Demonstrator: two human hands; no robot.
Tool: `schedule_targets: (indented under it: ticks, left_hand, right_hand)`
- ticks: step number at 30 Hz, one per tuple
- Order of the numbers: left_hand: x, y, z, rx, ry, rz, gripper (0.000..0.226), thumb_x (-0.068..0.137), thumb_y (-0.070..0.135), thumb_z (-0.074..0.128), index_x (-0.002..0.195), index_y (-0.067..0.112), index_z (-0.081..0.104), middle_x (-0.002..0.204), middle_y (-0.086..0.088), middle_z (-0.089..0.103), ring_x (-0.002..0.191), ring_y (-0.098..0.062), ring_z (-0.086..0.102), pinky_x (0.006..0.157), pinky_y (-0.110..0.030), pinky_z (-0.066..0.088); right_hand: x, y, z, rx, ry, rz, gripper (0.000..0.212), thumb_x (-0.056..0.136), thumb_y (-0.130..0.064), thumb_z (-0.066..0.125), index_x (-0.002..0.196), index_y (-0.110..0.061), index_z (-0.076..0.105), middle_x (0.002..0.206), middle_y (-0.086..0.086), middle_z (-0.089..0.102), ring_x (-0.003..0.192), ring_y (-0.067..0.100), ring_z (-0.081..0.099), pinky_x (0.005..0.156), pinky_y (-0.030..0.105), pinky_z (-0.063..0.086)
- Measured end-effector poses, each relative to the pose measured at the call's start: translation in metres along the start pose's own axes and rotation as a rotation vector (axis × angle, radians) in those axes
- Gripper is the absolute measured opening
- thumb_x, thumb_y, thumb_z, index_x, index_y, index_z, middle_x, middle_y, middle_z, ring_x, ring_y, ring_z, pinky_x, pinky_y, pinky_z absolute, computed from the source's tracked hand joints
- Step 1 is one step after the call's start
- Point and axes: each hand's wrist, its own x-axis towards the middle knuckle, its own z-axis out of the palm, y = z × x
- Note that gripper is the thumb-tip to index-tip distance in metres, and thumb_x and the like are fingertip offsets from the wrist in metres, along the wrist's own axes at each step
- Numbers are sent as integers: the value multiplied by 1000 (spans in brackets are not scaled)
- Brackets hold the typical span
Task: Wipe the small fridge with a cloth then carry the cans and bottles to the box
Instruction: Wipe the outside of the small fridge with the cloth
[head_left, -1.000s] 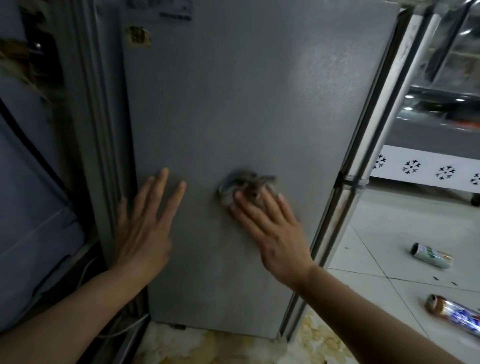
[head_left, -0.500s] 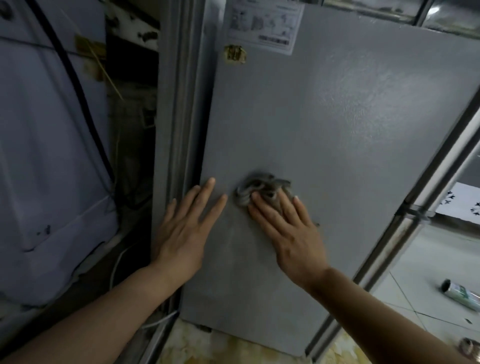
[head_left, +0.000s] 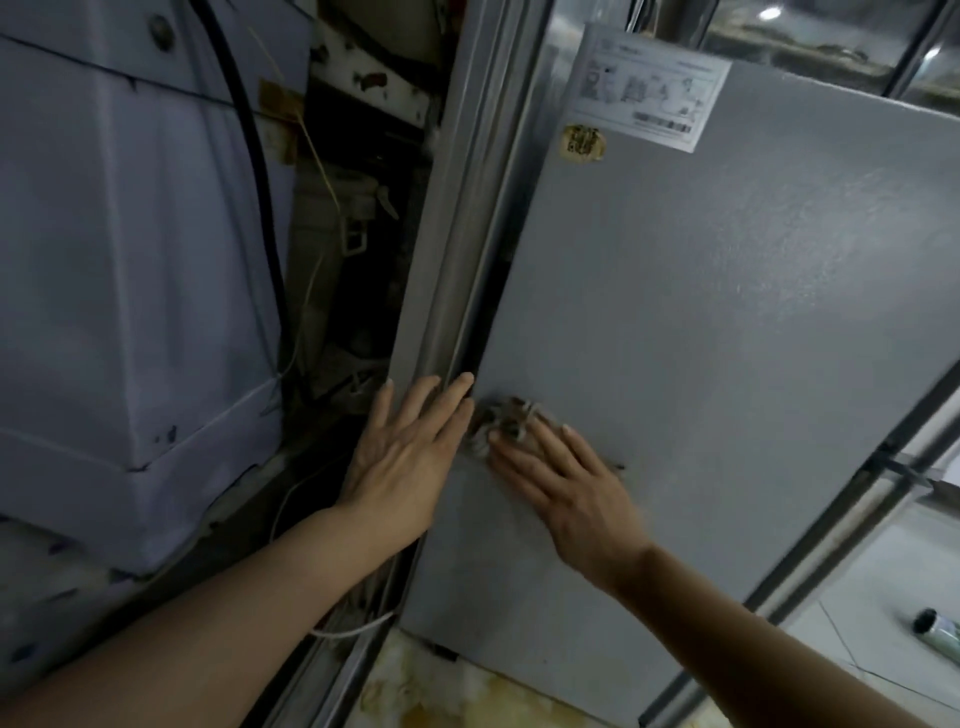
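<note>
**Wiping the grey side panel of the fridge, near its left edge**

The right hand (head_left: 566, 480) lies flat with straight fingers on the cloth (head_left: 501, 422) and presses it against the fridge (head_left: 727, 312). The cloth is a small crumpled grey wad, and it sits at about 7 o'clock on the panel, close to the left edge. The left hand (head_left: 410, 457) is also open. Its fingers are spread and rest on the edge of the panel, at 9 o'clock from the cloth and almost touching it.

I judge that the wiping step is in hand and the carrying is not yet begun. To do it well, the cloth should be spread wider under the palm, because a wad cleans only a narrow path. Long overlapping strokes from top to bottom would cover the panel, with the left hand steadying the fridge. The dark gap at the edge probably holds dirt, and the cables (head_left: 332, 631) beside it can catch the cloth.

One can (head_left: 937, 630) lies on the floor at 4 o'clock, well apart. No box is in view.

A white label (head_left: 644, 96) sits at 12 o'clock with small drawings and a barcode, but the writing is too blurred to read. A torn yellow sticker (head_left: 584, 143) below it is unreadable too.
</note>
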Motion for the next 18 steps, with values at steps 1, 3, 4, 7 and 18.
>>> schedule_targets:
  ticks: [1,3,4,7,18]
  left_hand:
    - [-3,-4,0,-10,11,-3,85,82,18,57,149,20,6,157,4,-17,142,-21,-4,113,-48,-7]
    - [-10,-13,-1,-9,36,-2,83,82,15,57,149,20,9,158,4,-13,142,-21,-2,113,-47,-6]
    - [-12,-16,-1,-2,44,1,85,80,15,60,149,20,11,158,3,-10,142,-22,1,113,-47,-4]
    - [-15,-22,-2,-11,73,-14,88,72,14,69,147,16,23,158,-1,10,140,-26,19,113,-51,11]
    - [-32,-23,13,-76,8,-15,81,71,11,67,144,9,31,153,-8,27,136,-30,29,110,-53,24]
  right_hand:
    - [-2,-2,-1,-23,-43,-46,63,77,-17,29,138,-21,45,144,-3,44,134,29,39,113,41,9]
    - [4,3,-6,-19,-15,-51,61,78,-17,31,138,-21,46,144,-3,45,132,28,43,113,41,12]
    - [12,9,-11,-9,29,-22,61,79,-16,32,138,-20,45,145,-2,45,133,28,42,113,43,13]
    - [53,30,-31,93,218,173,58,85,-18,34,142,-19,40,150,3,36,139,29,29,115,43,7]
    - [25,-29,19,-132,-25,-88,67,75,-25,48,141,-22,40,147,-2,41,137,31,34,117,52,14]
